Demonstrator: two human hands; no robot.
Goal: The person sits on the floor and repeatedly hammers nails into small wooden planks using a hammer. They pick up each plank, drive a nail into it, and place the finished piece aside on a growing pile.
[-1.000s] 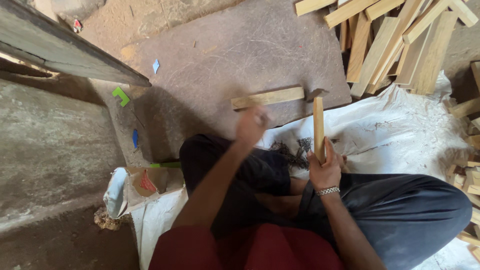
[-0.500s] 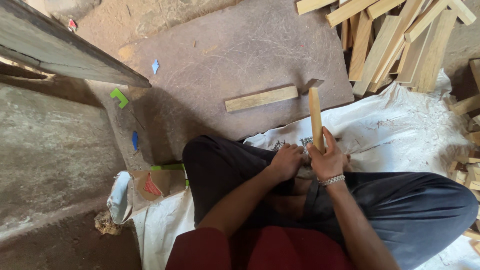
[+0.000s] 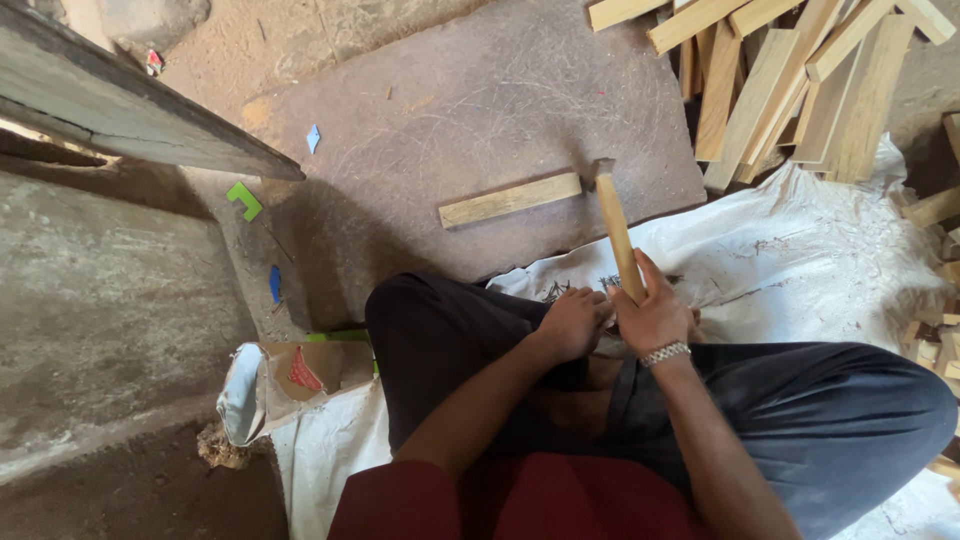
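Right hand (image 3: 655,315) grips a hammer (image 3: 617,228) by its wooden handle, head up, beside the wood strip (image 3: 510,199) lying near the board's (image 3: 420,110) front edge. Left hand (image 3: 572,322) is curled over small dark nails (image 3: 610,283) on the white sheet (image 3: 800,250), apparently picking one; whether it holds any cannot be told. Next comes setting a nail on the strip. Fingertips are hidden.

A heap of pale wooden slats (image 3: 790,80) fills the upper right of the frame. A dark plank (image 3: 130,110) crosses the upper left. A green scrap (image 3: 243,200) and a blue one (image 3: 274,284) lie left of centre; an open cardboard box (image 3: 290,375) sits lower left.
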